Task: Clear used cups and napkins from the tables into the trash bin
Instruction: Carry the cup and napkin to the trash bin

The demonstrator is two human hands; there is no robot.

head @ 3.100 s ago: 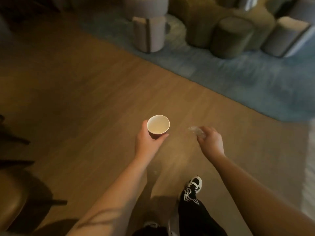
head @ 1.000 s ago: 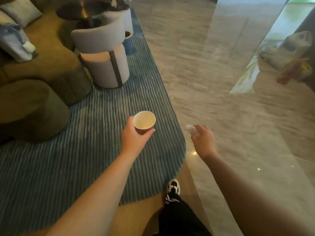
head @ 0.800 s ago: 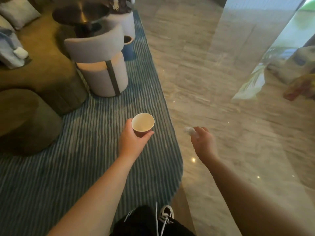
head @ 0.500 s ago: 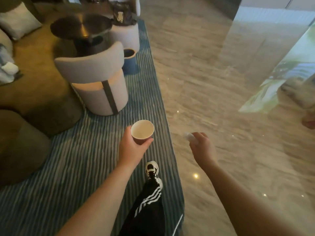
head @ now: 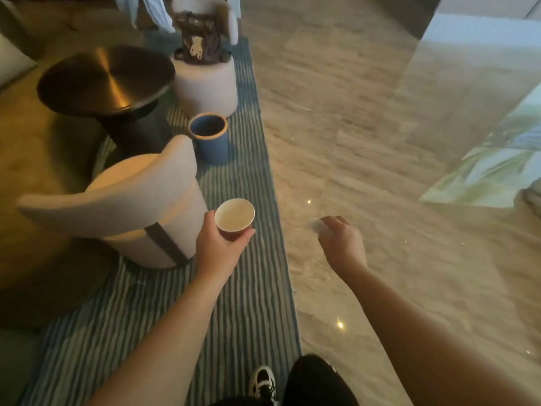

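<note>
Head view: left hand (head: 218, 249) grips a cup (head: 235, 215) upright by its side, over the striped rug (head: 251, 288). Right hand (head: 342, 244) is clenched on a napkin (head: 317, 224), only a pale blurred corner showing past the fingers. Farther off on the rug stands the blue bin (head: 211, 140), between two chairs, just right of the round bench (head: 105, 79). Bin contents are too dark to make out.

Both bare forearms reach forward, well apart. The left hand (head: 218, 253) is upright, thumb on the near left and fingers wrapped round the right, in a closed grip. The right hand (head: 342, 244) is knuckles-up, fingers curled into a closed grip.
</note>
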